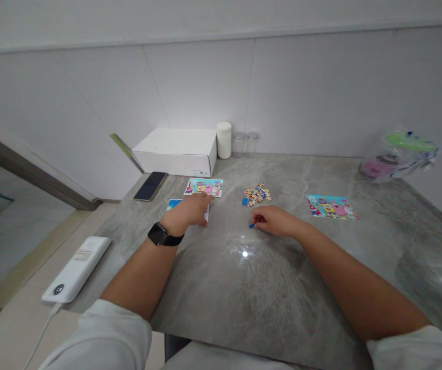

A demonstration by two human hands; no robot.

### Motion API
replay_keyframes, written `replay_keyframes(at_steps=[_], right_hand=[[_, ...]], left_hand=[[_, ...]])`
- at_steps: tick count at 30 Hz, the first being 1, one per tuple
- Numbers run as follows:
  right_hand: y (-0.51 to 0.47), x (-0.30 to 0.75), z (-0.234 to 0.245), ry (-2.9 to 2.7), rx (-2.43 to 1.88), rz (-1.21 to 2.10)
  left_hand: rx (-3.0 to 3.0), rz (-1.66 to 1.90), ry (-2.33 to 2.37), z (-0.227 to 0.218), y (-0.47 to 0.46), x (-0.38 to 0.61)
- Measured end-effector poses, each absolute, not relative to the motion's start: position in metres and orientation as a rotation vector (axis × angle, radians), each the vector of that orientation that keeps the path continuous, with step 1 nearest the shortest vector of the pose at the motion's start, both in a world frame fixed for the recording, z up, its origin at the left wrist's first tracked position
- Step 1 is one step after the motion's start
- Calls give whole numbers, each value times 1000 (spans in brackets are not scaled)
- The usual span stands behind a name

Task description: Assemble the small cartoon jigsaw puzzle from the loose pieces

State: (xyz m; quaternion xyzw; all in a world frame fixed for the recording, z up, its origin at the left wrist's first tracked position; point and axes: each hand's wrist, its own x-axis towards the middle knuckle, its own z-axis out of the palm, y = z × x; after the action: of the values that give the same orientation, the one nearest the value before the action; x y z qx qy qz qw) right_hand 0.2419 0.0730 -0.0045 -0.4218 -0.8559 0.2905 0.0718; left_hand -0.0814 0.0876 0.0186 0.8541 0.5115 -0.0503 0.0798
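Note:
My left hand (188, 210), with a black watch on the wrist, lies flat with fingers stretched over a puzzle board (173, 204) on the grey marble table (244, 288). My right hand (273, 220) is curled in a pinch on a small blue puzzle piece (251, 225) that rests at the table surface. A pile of loose colourful puzzle pieces (256, 195) sits just beyond my right hand. A finished cartoon picture card (204, 187) lies past my left hand. Another cartoon picture (332, 207) lies to the right.
A white box (177, 150), a white jar (224, 140) and two clear glasses (244, 144) stand at the back by the wall. A black phone (150, 185) lies at the left edge. A white power bank (76, 268) sits lower left. A plastic bag (396, 155) rests at the right.

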Motion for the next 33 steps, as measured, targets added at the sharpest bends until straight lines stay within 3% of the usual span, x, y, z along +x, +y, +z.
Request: replay_keyframes(at_steps=[8, 18, 25, 28, 33], right_hand=[[78, 242, -6, -2432, -1207, 904], [76, 239, -3, -2176, -1174, 1020], [74, 235, 12, -1715, -1096, 1315], [70, 235, 20, -1657, -1076, 1345], [71, 237, 19, -1674, -1098, 1324]], left_hand=[[2520, -252, 1600, 18, 90, -80], [2530, -91, 1519, 13, 93, -83], [2251, 620, 1276, 38, 70, -30], [1913, 900, 1225, 30, 54, 7], [1587, 1031, 1176, 0, 46, 33]])
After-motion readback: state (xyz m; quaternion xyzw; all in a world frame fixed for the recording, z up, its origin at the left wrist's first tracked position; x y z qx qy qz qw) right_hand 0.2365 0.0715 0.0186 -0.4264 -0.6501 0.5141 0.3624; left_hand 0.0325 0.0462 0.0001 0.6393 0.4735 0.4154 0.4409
